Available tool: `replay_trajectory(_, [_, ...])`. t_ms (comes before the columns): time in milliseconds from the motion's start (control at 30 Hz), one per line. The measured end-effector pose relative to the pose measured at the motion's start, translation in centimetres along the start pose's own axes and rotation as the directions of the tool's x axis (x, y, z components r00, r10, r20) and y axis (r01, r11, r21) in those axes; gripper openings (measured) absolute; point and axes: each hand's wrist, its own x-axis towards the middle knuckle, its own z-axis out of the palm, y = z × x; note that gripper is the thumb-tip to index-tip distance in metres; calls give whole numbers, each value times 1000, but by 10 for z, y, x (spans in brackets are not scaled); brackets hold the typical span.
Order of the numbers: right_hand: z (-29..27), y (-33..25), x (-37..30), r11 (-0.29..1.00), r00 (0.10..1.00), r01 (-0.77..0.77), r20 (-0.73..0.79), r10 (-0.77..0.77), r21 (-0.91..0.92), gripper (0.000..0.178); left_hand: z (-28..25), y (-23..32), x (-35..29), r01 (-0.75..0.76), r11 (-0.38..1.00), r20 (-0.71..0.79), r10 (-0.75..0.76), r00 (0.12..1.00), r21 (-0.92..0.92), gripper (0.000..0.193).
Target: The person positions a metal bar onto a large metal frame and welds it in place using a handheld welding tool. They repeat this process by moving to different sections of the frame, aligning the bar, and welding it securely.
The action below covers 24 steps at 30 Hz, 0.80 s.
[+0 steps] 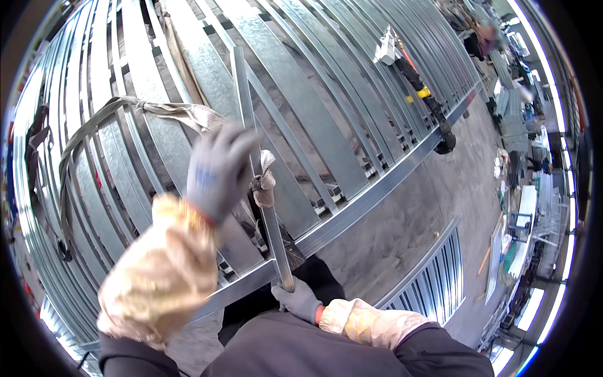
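Observation:
My right hand (299, 301), in a grey glove, is closed around the lower end of a narrow metal bar (274, 235). The bar slants up and away over a large slatted metal frame (370, 210). My left hand (218, 171), gloved too and blurred by motion, is beside the bar's upper half. Its fingers are curled, and what they hold, if anything, is hidden. A knotted beige webbing strap (169, 110) runs from the left toward this hand and passes out of sight at it. Just right of the hand, a bunched piece of pale cloth (266, 182) sits against the bar.
A black and yellow tool (422, 89) with a pale metal head lies across the frame's far right. On the concrete floor at right is a smaller slatted metal panel (433, 276). Several metal pieces and a blue-framed cart (522, 220) stand farther right. A person (480, 41) is at the far right.

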Motion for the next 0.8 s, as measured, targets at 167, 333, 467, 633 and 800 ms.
replay_trajectory(167, [-2, -23, -6, 999, 989, -25, 142, 29, -29, 26, -15, 111, -202, 509, 827, 152, -485, 861, -238, 40])
replay_trajectory(333, [10, -6, -1, 994, 984, 89, 161, -77, -65, 34, 9, 222, -312, 827, 76, 520, -745, 418, -557, 64])
replay_trajectory(467, [38, 47, 30, 990, 988, 135, 88, -130, -51, 50, 49, 238, -332, 722, -34, 384, -864, 327, -691, 67])
replay_trajectory(633, [56, 46, 33, 975, 995, 82, 81, -66, -209, 65, 66, 252, -330, 643, 55, 51, -988, 146, -764, 30])
replay_trajectory(800, [24, -1, 17, 948, 899, 135, 439, 6, -290, 47, 90, 242, -319, 636, 220, -190, -975, 117, -739, 34])
